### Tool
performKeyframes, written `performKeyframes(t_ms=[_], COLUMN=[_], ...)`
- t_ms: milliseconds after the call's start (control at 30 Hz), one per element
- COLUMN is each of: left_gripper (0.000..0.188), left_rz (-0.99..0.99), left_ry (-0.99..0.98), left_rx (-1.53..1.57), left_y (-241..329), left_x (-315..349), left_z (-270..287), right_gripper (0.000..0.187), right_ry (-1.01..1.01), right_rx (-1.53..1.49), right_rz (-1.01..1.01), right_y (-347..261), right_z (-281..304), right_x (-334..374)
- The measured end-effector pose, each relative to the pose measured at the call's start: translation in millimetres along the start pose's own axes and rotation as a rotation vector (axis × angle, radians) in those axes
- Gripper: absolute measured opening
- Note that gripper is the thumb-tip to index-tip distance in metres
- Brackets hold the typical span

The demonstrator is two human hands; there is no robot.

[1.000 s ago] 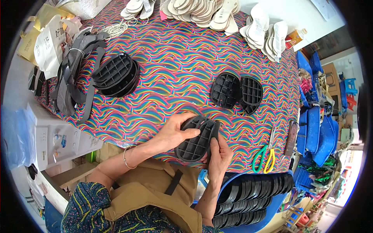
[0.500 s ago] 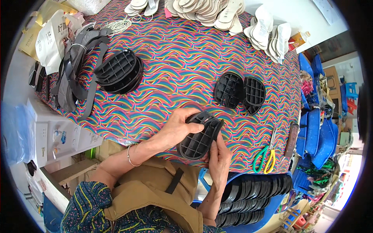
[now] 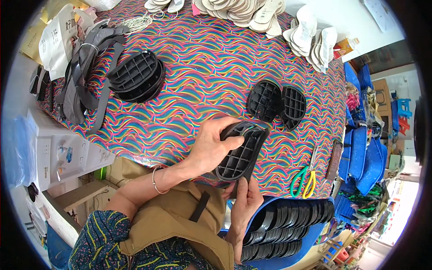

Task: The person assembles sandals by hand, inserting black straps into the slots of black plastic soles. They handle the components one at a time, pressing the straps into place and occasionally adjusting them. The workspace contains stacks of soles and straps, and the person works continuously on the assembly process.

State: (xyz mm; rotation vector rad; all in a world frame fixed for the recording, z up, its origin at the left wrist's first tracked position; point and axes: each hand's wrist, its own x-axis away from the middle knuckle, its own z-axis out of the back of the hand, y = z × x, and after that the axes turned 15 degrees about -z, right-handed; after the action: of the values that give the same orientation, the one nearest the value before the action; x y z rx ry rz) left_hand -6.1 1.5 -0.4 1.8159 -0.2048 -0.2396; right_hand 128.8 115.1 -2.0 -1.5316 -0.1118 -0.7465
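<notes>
My left hand (image 3: pixel 209 146) grips a black shoe heel (image 3: pixel 235 161) at the table's front edge, thumb inside its gridded hollow side. A dark flexible strip (image 3: pixel 260 146) runs along the heel's right wall. Its lower end sits by my right hand (image 3: pixel 246 198), whose thumb and fingers pinch it at the heel's bottom. Farther back on the right lie two more black heels, one rounded (image 3: pixel 264 101) and one beside it (image 3: pixel 294 108). At the left is a small stack of similar heels (image 3: pixel 137 74), next to a tied bundle of dark grey strips (image 3: pixel 77 101).
Green-and-yellow-handled scissors (image 3: pixel 309 180) and a brown block (image 3: pixel 335 155) lie at the table's right. Below the front edge, a blue basin (image 3: pixel 315 245) holds rows of black heels. Pale insoles (image 3: pixel 243 15) line the back. Blue baskets (image 3: pixel 371 155) hang beyond the right edge.
My right hand has slid down from the heel's right side to its lower end. The heel has shifted slightly right and up with my left hand.
</notes>
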Motion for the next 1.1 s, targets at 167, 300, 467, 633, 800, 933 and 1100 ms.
performKeyframes(t_ms=[167, 300, 467, 633, 800, 933, 1100], left_gripper=[0.034, 0.035, 0.034, 0.028, 0.034, 0.045, 0.041], left_rz=[-0.065, -0.028, 0.001, -0.116, -0.181, -0.268, -0.259], left_ry=[-0.007, 0.032, 0.101, 0.185, 0.292, 0.144, -0.279], left_rx=[-0.078, -0.006, 0.084, 0.08, 0.184, 0.079, -0.027], left_y=[0.9, 3.2, 6.2, 9.4, 8.7, -0.4, 25.3], left_x=[-0.7, 1.7, 5.8, 12.3, 36.4, 55.3, 56.8], left_z=[-3.3, -7.5, -11.8, -24.4, -38.6, -39.7, 2.9], right_gripper=[0.02, 0.021, 0.025, 0.023, 0.022, 0.027, 0.029], right_ry=[0.02, 0.032, 0.07, 0.08, 0.164, 0.163, 0.071], right_rx=[0.024, 0.073, 0.115, -0.088, -0.236, -0.144, 0.07], right_rz=[0.021, 0.081, 0.063, 0.053, 0.041, 0.156, 0.112], right_y=[-0.1, 3.6, 5.9, 0.3, -5.2, -3.8, -15.2], right_z=[-1.6, -2.0, -3.7, -6.1, -9.6, 13.6, 51.4], right_x=[5.5, 7.7, 8.2, 5.0, -1.1, -24.6, -23.8])
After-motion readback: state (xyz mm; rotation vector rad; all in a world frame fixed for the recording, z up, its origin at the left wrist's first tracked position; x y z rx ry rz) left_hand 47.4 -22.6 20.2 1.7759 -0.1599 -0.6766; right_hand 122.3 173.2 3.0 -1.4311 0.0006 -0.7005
